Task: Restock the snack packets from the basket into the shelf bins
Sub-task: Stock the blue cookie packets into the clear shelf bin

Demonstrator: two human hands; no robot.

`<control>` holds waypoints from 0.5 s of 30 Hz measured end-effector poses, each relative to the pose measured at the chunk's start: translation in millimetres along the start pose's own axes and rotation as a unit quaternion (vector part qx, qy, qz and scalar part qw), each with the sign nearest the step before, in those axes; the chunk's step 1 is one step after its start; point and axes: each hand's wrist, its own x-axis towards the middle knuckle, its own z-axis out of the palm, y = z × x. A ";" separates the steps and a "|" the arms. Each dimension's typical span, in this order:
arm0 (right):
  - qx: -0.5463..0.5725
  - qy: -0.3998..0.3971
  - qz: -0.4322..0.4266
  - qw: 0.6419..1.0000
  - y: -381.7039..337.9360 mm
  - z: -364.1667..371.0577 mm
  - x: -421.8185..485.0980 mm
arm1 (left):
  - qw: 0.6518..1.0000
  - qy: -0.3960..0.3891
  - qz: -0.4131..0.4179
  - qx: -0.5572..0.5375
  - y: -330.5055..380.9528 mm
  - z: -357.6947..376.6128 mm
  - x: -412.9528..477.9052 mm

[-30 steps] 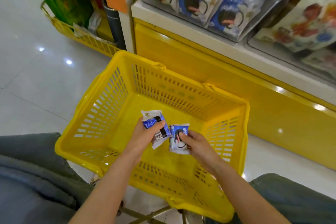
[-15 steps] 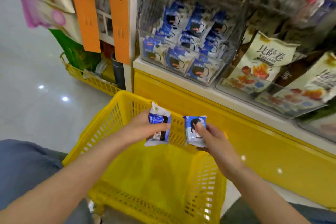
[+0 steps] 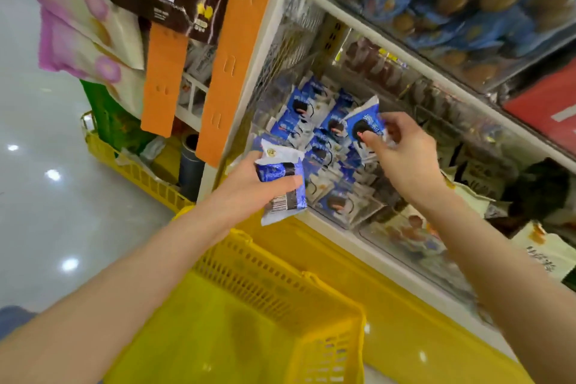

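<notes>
Nearest: basket [image 3: 249,305], under both arms. Then left hand [image 3: 246,190], fingers wrapped round blue packet [image 3: 279,156], near bin front. Farther: right hand [image 3: 405,156], fingers pinching second packet [image 3: 361,121] above clear bin [image 3: 352,215]. Packets likely light, crinkly, slippery; best held at sealed edge.

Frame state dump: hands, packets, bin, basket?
left hand: grips left packet.
left packet: held, barcode showing.
right hand: pinches right packet.
right packet: held over clear bin.
clear bin: partly stocked with matching packets.
yellow basket: visible part empty.
</notes>
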 end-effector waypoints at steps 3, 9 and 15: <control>-0.163 -0.044 0.008 0.986 9.5 7.1 46.8 | 0.999 0.017 0.018 -0.042 4.5 -8.1 10.3; -0.379 -0.167 0.041 0.909 33.4 22.9 96.3 | 0.995 0.029 0.024 -0.095 16.6 -19.9 25.6; -0.356 -0.181 0.066 0.914 49.2 41.2 112.3 | 0.993 0.022 0.008 -0.114 14.8 -17.7 36.0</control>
